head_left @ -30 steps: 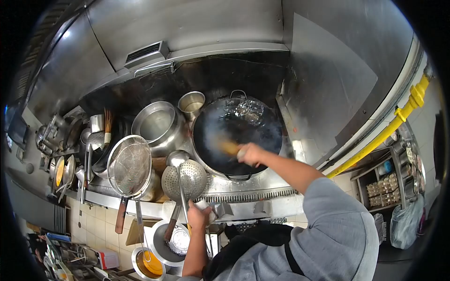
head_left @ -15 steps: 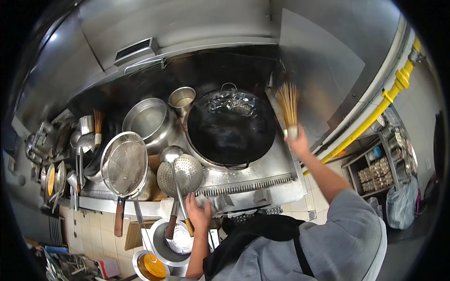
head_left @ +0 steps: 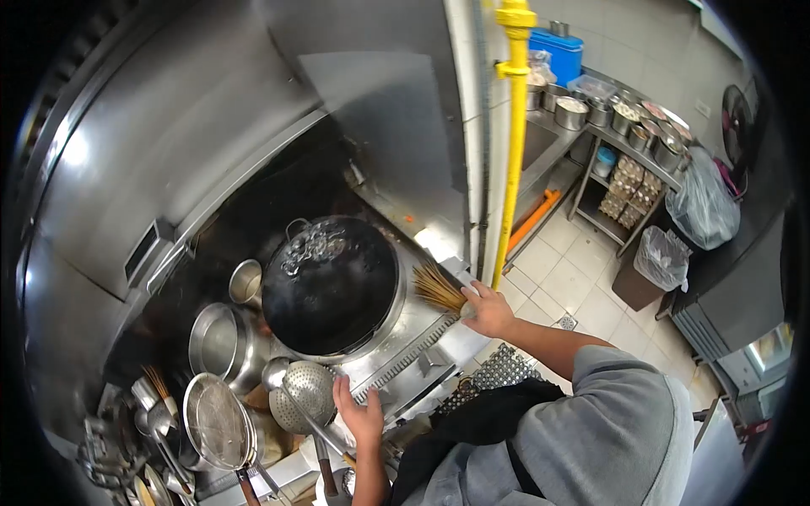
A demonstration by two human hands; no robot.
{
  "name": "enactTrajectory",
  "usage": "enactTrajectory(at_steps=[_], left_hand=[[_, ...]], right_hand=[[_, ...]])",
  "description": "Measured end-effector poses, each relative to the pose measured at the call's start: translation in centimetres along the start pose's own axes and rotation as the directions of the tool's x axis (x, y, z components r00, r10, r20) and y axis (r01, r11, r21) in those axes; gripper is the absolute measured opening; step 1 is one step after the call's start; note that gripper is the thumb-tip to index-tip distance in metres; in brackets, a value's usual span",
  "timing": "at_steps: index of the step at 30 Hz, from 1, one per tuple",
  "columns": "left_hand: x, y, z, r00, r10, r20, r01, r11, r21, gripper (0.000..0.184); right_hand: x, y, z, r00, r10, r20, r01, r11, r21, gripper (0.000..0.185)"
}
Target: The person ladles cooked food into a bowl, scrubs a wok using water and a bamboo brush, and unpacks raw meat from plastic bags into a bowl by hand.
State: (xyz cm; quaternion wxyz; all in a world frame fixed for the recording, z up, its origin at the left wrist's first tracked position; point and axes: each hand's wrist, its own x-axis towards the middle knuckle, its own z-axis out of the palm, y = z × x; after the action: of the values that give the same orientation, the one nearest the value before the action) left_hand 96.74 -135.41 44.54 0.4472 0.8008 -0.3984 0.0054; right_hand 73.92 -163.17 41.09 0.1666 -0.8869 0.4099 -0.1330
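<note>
My right hand is at the stove's right front corner, its fingers around the bound end of a bamboo wok brush. The bristles point left, low over the steel stove top. My left hand holds nothing; its fingers are spread beside the handles of a ladle and a perforated skimmer. Between the two hands and farther back sits a dark wok, with shiny liquid at its far side.
Left of the wok stand a small metal pot, a larger pot and a mesh strainer. A yellow pipe runs upright at the wall's edge. Right of it are a shelf with stacked egg trays and a lined bin.
The view has swung to the right. My right hand has brought the brush down from beside the wall panel to the stove's front right corner. The left hand remains open near the ladle.
</note>
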Motion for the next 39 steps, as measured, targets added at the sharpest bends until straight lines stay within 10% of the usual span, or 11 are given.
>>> enactTrajectory(at_steps=[4,7,10,16,28,30,39], left_hand=[[-1.7,3.6,4.7,0.997,0.079,-0.013,-0.079,0.997,-0.011,0.051],[-3.6,7.5,10.1,0.98,-0.043,0.196,0.108,0.937,-0.334,0.044],[-6.5,9.9,16.5,0.873,-0.195,0.447,0.394,0.821,-0.413,0.041],[-8.6,19.6,26.3,0.732,-0.055,0.679,0.422,0.819,-0.389,0.046],[-0.7,30.7,45.8,0.351,0.147,0.925,0.143,0.968,-0.208,0.054],[1.1,31.2,50.2,0.361,0.272,0.892,-0.034,0.96,-0.278,0.056],[12.3,37.0,69.0,0.343,0.281,0.896,0.116,0.934,-0.337,0.056]], right_hand=[[-4.1,7.5,-1.4,0.991,-0.032,-0.13,0.042,0.996,0.073,0.074],[-10.7,16.8,-2.2,0.959,0.281,0.035,-0.283,0.955,0.085,0.072],[-18.5,26.2,-3.7,0.786,0.545,0.293,-0.561,0.827,-0.033,0.077],[-30.9,38.1,-5.5,0.396,0.724,0.564,-0.769,0.598,-0.227,0.078],[-32.8,45.2,-5.5,0.403,0.797,0.45,-0.902,0.428,0.051,0.074],[-31.3,46.3,-7.0,0.319,0.802,0.506,-0.929,0.369,0.0,0.076],[-23.0,59.9,-10.7,0.237,0.888,0.394,-0.97,0.236,0.053,0.081]])
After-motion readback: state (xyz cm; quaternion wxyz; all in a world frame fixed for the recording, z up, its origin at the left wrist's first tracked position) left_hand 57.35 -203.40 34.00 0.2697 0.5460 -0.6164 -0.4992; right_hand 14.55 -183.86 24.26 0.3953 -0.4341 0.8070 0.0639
